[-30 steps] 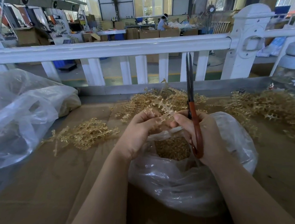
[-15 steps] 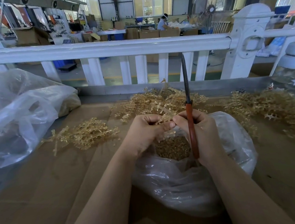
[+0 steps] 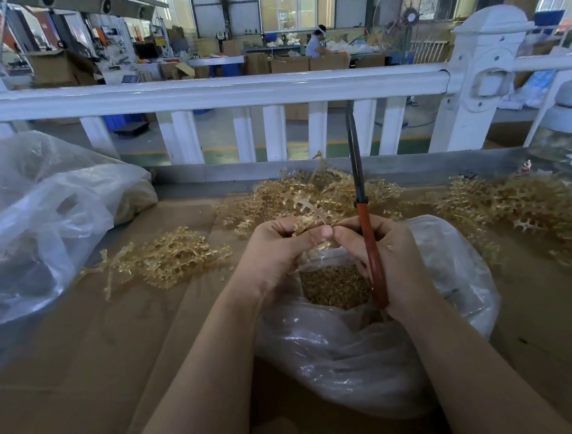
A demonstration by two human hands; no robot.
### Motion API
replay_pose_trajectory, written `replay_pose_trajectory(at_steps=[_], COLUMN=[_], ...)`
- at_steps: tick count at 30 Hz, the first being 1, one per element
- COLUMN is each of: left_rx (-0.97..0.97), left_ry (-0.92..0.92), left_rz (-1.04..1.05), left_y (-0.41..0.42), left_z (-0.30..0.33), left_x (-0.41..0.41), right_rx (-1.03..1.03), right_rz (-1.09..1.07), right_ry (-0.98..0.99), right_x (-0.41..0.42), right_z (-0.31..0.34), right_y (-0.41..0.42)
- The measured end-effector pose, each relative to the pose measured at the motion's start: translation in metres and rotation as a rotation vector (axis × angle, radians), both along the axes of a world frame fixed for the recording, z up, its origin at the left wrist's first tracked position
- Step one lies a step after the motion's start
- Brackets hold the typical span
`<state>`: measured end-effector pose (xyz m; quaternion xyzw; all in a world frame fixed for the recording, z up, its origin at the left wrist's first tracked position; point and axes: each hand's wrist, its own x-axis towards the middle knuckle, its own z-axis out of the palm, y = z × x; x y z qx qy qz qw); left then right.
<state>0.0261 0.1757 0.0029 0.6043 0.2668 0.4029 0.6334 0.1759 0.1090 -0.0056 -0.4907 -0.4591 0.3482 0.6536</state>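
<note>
Heaps of loose sprigs (image 3: 165, 260) lie left, far and right; a big sack (image 3: 38, 219) sits far left. Above the near clear bag (image 3: 358, 365) of clippings, our left hand (image 3: 273, 248) pinches a gold sprig (image 3: 308, 211) in curled fingers. Our right hand (image 3: 394, 259) grips the scissors (image 3: 369, 244), blades together.

Light: daylight from the hall windows (image 3: 298, 1) at top centre; my bench is evenly bright.
Shadows: soft and faint on my cardboard worktop (image 3: 84, 369), lower left.
Glare: white sheen on the plastic bag (image 3: 358, 365), lower centre.
Distortion: the white railing (image 3: 199, 93) bows toward both edges.
Focus: the far hall looks soft.
</note>
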Motion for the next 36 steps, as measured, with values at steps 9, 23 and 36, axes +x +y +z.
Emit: replay_pose_trajectory(at_steps=[9, 23, 36], left_rx=[-0.161, -0.217, -0.129], left_ry=[-0.101, -0.337, -0.329], left_rz=[0.120, 0.135, 0.156], left_y=[0.000, 0.009, 0.008], left_z=[0.002, 0.000, -0.001], left_x=[-0.002, -0.009, -0.008], right_rx=[-0.056, -0.131, -0.058], right_rz=[-0.121, -0.255, -0.303], right_ry=[-0.180, -0.892, -0.978], right_x=[0.000, 0.003, 0.003], right_z=[-0.001, -0.008, -0.011], right_y=[0.003, -0.001, -0.001])
